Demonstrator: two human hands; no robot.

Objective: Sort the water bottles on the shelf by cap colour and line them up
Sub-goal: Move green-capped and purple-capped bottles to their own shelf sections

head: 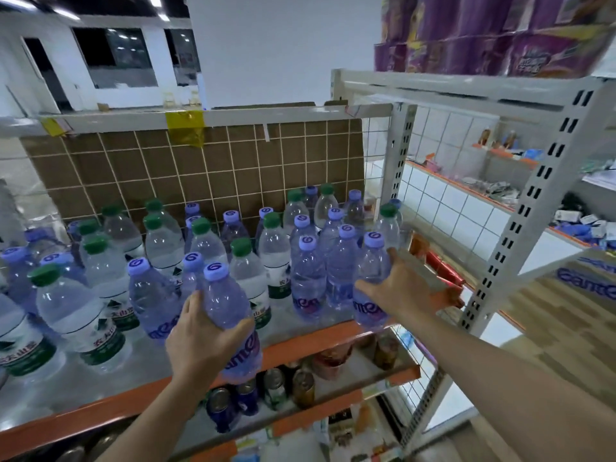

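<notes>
Green-capped bottles (100, 278) crowd the left part of the shelf (300, 345), with purple caps mixed among them; behind stands a wire grid backed by cardboard (200, 168). A bare strip of shelf runs along the orange front edge, left of the left hand (203, 341). That hand wraps fingers and thumb around a purple-capped bottle (230, 311) held out over that edge. Right of it, purple-capped bottles stand in rows. The right hand (403, 288) grips the rightmost front bottle (371, 285), near the shelf's upright post (396, 161).
</notes>
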